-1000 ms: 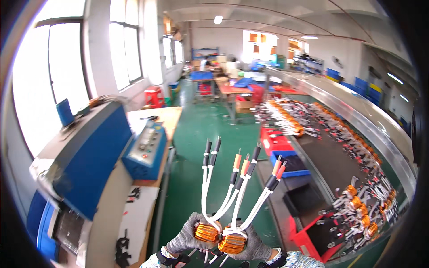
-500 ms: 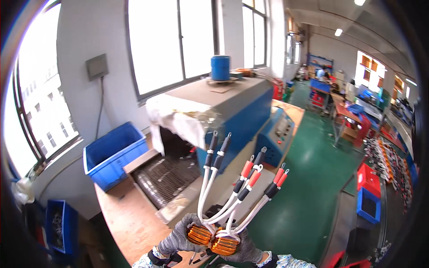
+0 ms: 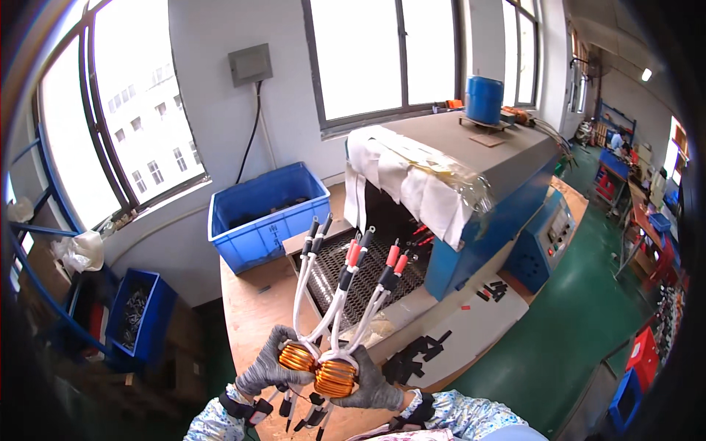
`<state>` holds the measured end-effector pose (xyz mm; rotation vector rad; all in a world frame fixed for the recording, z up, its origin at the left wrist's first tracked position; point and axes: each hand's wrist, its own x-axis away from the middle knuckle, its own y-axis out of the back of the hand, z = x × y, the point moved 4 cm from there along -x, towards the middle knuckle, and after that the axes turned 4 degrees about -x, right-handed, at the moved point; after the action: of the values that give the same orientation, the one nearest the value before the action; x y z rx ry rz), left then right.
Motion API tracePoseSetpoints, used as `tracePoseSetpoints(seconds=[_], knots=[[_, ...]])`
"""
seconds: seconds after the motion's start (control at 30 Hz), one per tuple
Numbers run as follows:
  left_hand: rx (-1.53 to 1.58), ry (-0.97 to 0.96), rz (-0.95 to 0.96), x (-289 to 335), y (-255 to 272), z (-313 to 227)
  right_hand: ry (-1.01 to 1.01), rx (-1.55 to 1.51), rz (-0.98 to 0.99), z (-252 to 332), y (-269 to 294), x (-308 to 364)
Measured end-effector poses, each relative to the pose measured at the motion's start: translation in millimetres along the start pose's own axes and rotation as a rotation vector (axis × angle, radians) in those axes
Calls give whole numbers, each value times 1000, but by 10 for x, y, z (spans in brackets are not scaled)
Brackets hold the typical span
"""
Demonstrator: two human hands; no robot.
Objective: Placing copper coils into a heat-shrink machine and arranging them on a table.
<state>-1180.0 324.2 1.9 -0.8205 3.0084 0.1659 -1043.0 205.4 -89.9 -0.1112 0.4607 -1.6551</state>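
Note:
In grey gloves, my two hands hold a pair of copper-wound coils side by side at the lower middle. My left hand (image 3: 266, 365) grips the left coil (image 3: 297, 358), and my right hand (image 3: 373, 384) is wrapped round the outer side of the right coil (image 3: 335, 378). White leads (image 3: 300, 298) rise from the coils, ending in ring terminals with black and red sleeves. More black-sleeved lead ends (image 3: 316, 413) hang below. Just beyond them is the metal mesh conveyor belt (image 3: 334, 273) of a blue and grey tunnel machine (image 3: 441, 158), with white cloth over its mouth.
A blue bin (image 3: 268, 241) stands left of the belt on the wooden table (image 3: 246, 305). Black sleeves (image 3: 415, 356) lie on a white board right of the belt. Another blue bin (image 3: 136, 312) with small metal parts sits lower left. Green floor (image 3: 573, 287) runs along the right.
My view has swung left, so the machine and bins appear farther right. Both hands still hold the coils, which now sit slightly left and higher, their leads in front of the belt.

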Motion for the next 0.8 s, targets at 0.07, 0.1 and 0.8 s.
tracePoseSetpoints(seconds=[0.07,0.1,0.8], knots=[[-134,25,-36,-164,195,77,342,562,24,478,-132,-158],[-178,46,-38,-288,239,85,311,459,-11,465,-72,-244],[-260,197,260,-2769,371,735,161,55,-584,289,902,-1354]])
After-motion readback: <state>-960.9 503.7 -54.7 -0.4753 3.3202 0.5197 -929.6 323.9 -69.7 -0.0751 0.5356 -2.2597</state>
